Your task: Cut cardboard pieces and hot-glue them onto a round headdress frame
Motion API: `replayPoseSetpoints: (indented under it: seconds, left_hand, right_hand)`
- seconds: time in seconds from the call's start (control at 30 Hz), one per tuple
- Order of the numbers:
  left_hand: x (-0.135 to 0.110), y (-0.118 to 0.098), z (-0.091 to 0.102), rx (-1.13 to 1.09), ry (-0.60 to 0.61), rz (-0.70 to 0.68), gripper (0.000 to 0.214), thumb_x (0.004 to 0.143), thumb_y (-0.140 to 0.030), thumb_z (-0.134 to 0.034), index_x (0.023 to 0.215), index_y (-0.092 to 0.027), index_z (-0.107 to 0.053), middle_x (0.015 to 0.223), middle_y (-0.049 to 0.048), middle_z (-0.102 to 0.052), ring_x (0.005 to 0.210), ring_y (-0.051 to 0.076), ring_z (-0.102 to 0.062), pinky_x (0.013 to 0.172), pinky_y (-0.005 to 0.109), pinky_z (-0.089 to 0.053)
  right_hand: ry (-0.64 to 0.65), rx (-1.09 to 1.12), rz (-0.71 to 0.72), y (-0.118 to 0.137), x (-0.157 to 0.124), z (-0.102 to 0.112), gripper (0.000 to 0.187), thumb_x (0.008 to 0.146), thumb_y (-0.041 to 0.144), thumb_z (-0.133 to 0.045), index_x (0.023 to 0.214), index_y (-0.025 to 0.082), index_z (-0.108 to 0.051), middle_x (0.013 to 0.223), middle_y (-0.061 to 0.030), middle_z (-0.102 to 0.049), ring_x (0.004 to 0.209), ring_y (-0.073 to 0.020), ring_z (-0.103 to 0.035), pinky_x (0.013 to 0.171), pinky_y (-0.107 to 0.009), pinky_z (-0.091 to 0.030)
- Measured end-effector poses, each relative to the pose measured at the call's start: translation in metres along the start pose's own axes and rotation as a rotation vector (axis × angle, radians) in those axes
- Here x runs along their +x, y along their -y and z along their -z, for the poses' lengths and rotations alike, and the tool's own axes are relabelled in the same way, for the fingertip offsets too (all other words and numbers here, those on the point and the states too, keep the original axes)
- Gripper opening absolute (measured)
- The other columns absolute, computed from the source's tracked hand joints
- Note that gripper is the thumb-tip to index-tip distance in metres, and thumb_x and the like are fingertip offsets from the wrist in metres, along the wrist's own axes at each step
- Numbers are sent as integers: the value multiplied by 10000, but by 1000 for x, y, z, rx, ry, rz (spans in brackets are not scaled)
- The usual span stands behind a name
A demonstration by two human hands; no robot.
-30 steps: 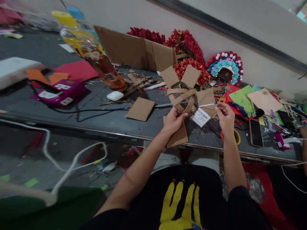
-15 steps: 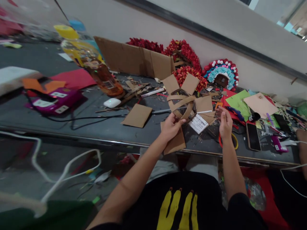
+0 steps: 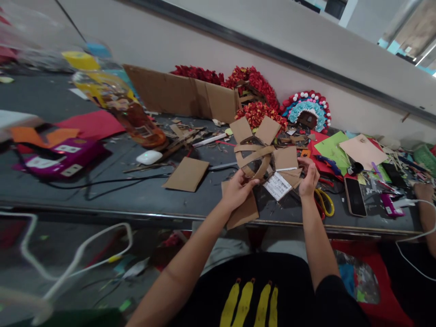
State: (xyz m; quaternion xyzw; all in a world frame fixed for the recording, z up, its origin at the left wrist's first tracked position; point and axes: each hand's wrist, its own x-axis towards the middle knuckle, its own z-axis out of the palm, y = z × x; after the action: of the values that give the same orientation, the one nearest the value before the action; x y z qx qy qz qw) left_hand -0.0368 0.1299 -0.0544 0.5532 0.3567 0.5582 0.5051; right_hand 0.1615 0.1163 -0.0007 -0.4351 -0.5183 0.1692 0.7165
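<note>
My left hand (image 3: 239, 193) grips the lower left of a cardboard frame (image 3: 260, 156) made of bent strips. Square cardboard flaps stick out around it. One flap at its lower right bears a white printed label (image 3: 277, 186). My right hand (image 3: 309, 178) is beside the right-hand flaps, its fingers half curled and apart; I cannot make out whether the tips touch the cardboard. Under my left hand lies a cardboard piece (image 3: 243, 213) at the table's front edge. A loose cardboard square (image 3: 186, 174) rests to the left. Yellow-and-red-handled scissors (image 3: 326, 203) lie just right of my right wrist.
A tilted-looking bottle (image 3: 131, 113), a purple power strip (image 3: 61, 156) and a white mouse-shaped object (image 3: 149, 157) are on the left. A phone (image 3: 355, 196), coloured paper (image 3: 363, 150) and another person's arm (image 3: 425, 209) are at right. Red decorated pieces (image 3: 257, 86) stand against the wall.
My right hand has moved left, closer to the cardboard frame's right-hand flaps, uncovering more of the scissors. My left hand keeps its hold on the frame. The view has shifted slightly.
</note>
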Motion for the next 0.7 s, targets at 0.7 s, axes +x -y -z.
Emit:
replayPoseSetpoints:
  seconds: [0.7]
  left_hand:
    - [-1,4,1,-47,54,17,587,643,-517,-732,1072,-175,-523,1071,98,-682,989,241,-642,911,389,-495]
  right_hand:
    - [-186,-31,39,1,-4,-12,559,906,487,-269,737,168,-695,780,-54,-667,779,-171,-621,735,-346,-479]
